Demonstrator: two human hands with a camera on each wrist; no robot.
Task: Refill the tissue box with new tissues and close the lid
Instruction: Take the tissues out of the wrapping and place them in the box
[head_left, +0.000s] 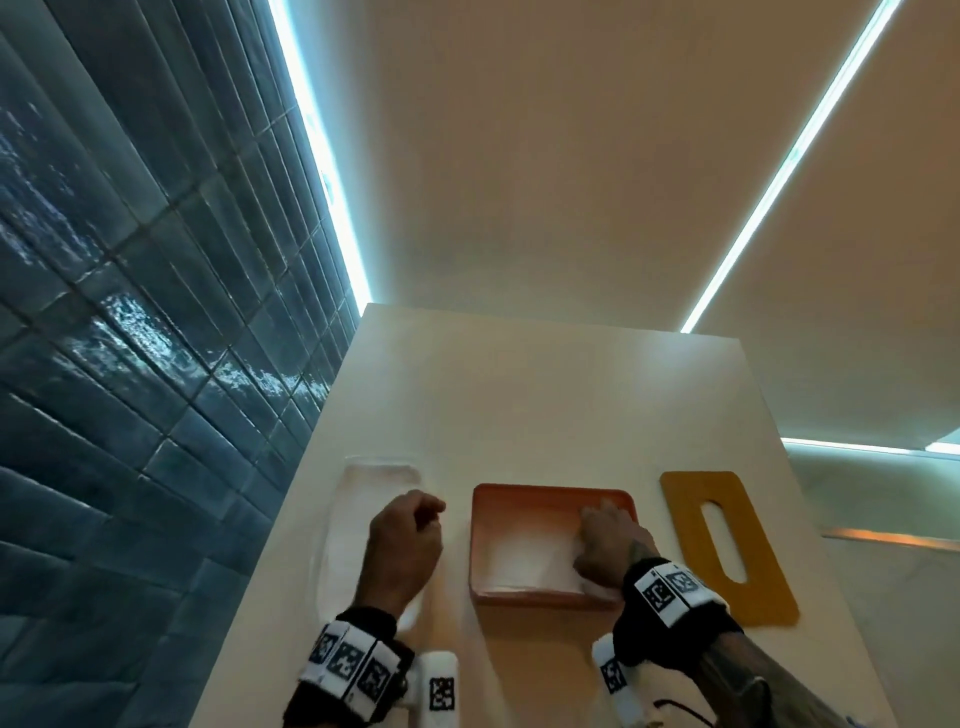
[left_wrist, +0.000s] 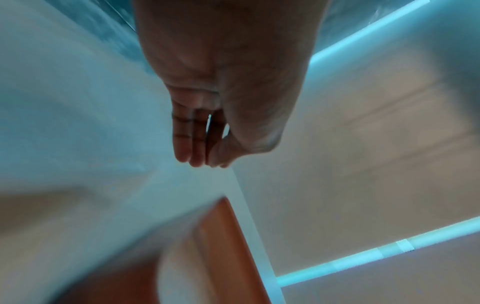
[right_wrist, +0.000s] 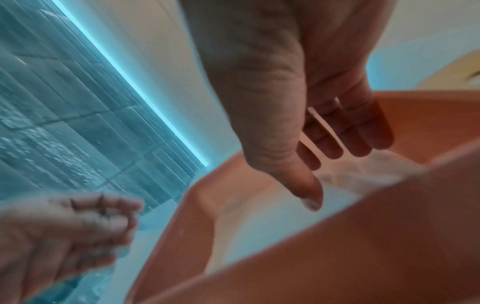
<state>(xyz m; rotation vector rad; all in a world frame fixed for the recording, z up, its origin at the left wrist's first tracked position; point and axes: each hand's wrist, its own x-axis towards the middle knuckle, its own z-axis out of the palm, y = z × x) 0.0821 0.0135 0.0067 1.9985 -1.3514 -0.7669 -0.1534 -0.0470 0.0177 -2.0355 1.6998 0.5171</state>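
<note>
The orange tissue box (head_left: 488, 540) lies open in the middle of the white table, with white tissues (head_left: 524, 564) inside. My right hand (head_left: 605, 519) reaches into its right side, and in the right wrist view the straight fingers (right_wrist: 363, 144) press down on the tissues (right_wrist: 379, 170) against the box wall (right_wrist: 428, 123). My left hand (head_left: 428, 514) hovers left of the box over a clear plastic tissue pack (head_left: 363, 488), fingers loosely curled with nothing seen in them (left_wrist: 205, 162). The yellow slotted lid (head_left: 685, 525) lies flat to the right of the box.
The table (head_left: 519, 395) stands against a blue tiled wall (head_left: 130, 312) on its left. Its far edge and right edge are close behind and beside the lid. Bare tabletop stretches beyond the box and the pack.
</note>
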